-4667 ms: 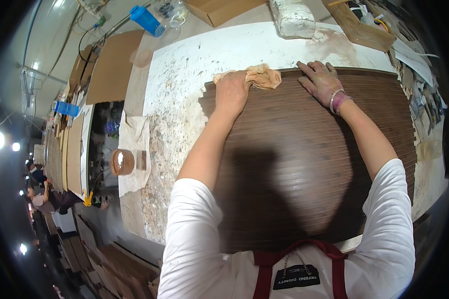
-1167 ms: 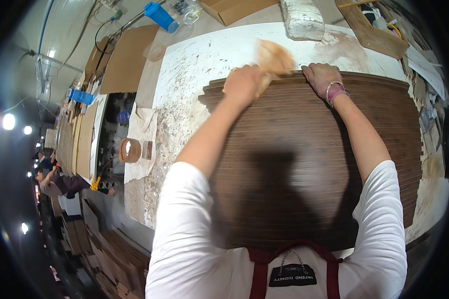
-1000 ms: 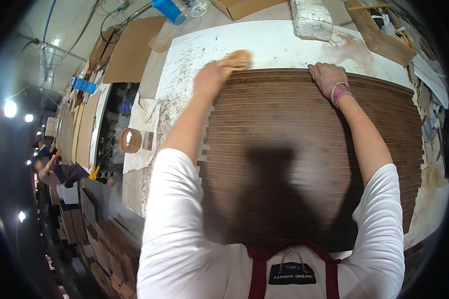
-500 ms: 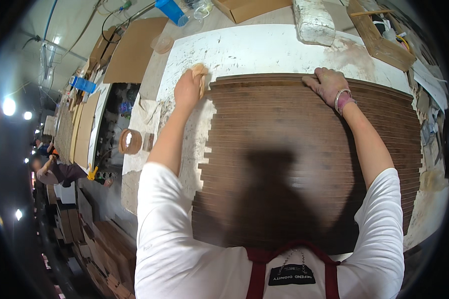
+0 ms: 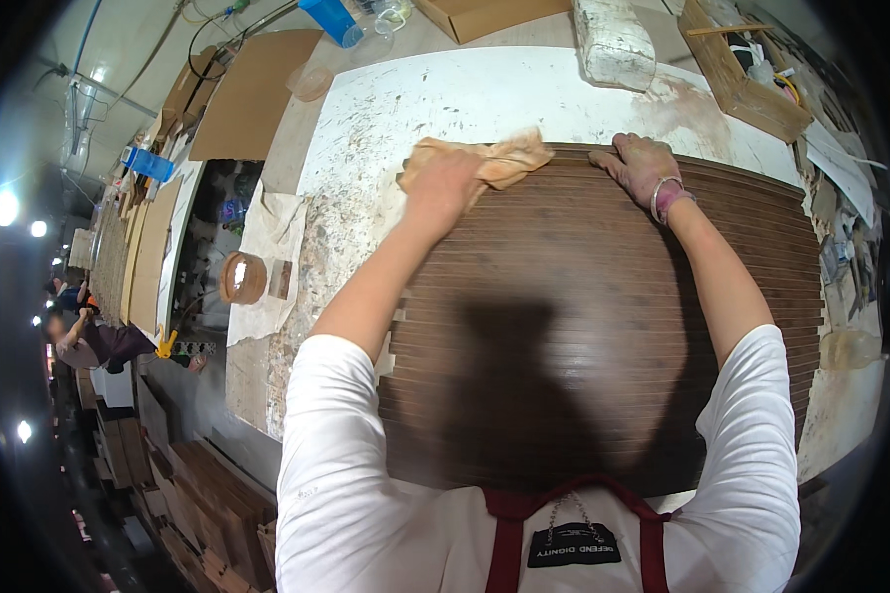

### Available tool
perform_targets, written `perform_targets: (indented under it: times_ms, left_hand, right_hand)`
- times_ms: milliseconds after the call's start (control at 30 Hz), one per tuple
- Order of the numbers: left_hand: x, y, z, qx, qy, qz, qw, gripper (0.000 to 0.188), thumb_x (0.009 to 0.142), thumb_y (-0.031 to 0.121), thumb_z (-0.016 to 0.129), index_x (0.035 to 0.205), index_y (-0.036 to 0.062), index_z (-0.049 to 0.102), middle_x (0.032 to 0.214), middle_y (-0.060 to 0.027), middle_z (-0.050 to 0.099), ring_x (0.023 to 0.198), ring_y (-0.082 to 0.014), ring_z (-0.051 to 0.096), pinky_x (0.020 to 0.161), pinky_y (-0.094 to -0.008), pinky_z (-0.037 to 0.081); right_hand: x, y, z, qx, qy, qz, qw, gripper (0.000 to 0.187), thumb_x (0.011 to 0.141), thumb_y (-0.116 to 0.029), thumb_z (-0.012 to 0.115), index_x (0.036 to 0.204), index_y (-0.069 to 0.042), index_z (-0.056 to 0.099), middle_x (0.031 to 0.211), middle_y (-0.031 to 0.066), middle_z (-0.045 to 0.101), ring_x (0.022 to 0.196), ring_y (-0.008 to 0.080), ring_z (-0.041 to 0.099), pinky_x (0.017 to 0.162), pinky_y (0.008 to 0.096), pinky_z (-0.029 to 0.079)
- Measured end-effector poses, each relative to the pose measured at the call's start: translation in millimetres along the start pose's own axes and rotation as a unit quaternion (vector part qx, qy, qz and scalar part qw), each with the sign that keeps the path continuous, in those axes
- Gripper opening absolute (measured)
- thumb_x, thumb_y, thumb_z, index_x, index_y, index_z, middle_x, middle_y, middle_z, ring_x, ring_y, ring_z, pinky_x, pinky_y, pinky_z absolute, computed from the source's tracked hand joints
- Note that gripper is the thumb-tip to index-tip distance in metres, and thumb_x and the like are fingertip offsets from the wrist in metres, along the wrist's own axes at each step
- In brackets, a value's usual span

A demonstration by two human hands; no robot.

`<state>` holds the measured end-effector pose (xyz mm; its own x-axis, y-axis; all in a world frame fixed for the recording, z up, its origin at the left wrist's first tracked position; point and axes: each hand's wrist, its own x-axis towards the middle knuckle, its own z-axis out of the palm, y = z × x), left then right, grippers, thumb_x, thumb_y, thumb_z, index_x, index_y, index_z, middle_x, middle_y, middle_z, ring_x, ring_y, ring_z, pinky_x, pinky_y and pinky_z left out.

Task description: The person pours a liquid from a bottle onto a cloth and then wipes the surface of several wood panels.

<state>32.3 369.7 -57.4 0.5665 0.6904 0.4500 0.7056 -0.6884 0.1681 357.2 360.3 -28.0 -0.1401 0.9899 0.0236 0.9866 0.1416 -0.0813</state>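
A large dark brown slatted wood panel (image 5: 564, 257) lies flat in front of me, its left side stepped and uneven. At its far left corner, my left hand (image 5: 443, 188) presses a stained tan cloth (image 5: 514, 160) against the slats. The cloth spreads out to the right of the fingers along the far edge. My right hand (image 5: 645, 168), stained and wearing a bracelet, grips the panel's far edge right of the middle, with its thumb on top. Those fingertips are partly hidden beyond the edge.
The panel rests on a paint-spotted white board (image 5: 366, 128). Left stands a brown round container (image 5: 242, 278) on a white cloth. Beyond are a blue cup (image 5: 330, 20), a whitish wrapped block (image 5: 613, 44) and a wooden box (image 5: 747, 74). Another person (image 5: 94, 341) is far left.
My left hand has moved right, from beside the panel onto its far left corner, and the bunched cloth has spread out. The right hand keeps its place on the edge.
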Motion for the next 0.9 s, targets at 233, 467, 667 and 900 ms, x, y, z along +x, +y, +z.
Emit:
perform_targets:
  times_ms: [233, 467, 667, 900]
  left_hand:
    - [-34, -75, -71, 0.042, -0.076, -0.28, 0.956, 0.03, 0.095, 0.03, 0.05, 0.105, 0.0077, 0.066, 0.084, -0.0135, 0.067, 0.081, -0.031, 0.065, 0.075, -0.041, 0.052]
    - [28, 36, 17, 0.119, -0.039, -0.065, 0.99, 0.042, 0.088, 0.036, 0.062, 0.117, 0.0053, 0.056, 0.114, -0.0176, 0.059, 0.113, -0.0339, 0.054, 0.093, -0.0436, 0.046]
    - [-51, -100, -57, 0.062, -0.093, -0.213, 0.971, 0.034, 0.095, 0.029, 0.054, 0.111, -0.001, 0.06, 0.097, -0.0245, 0.065, 0.089, -0.032, 0.064, 0.082, -0.0404, 0.049]
    - [7, 8, -84, -0.426, 0.19, -0.394, 0.792, 0.052, 0.101, 0.042, 0.036, 0.133, 0.0023, 0.043, 0.124, -0.014, 0.053, 0.114, -0.0228, 0.053, 0.094, -0.0378, 0.044]
  right_hand:
    - [-5, -4, -6, 0.024, 0.006, 0.005, 1.0, 0.06, 0.092, -0.058, 0.047, 0.096, -0.001, 0.067, 0.099, 0.018, 0.068, 0.094, 0.034, 0.064, 0.084, 0.043, 0.05]
    - [-1, 3, 1, -0.005, 0.006, 0.001, 1.0, 0.06, 0.092, -0.058, 0.047, 0.096, -0.002, 0.066, 0.098, 0.0184, 0.068, 0.093, 0.0342, 0.064, 0.084, 0.0433, 0.05]
    - [-4, -4, -1, 0.014, 0.023, -0.011, 1.0, 0.057, 0.092, -0.057, 0.049, 0.096, -0.003, 0.066, 0.1, 0.0167, 0.068, 0.096, 0.0336, 0.063, 0.086, 0.0419, 0.049]
    - [-9, 3, -7, 0.052, -0.02, 0.009, 0.998, 0.052, 0.093, -0.052, 0.05, 0.095, -0.002, 0.065, 0.099, 0.0166, 0.068, 0.095, 0.0336, 0.063, 0.084, 0.0418, 0.049]
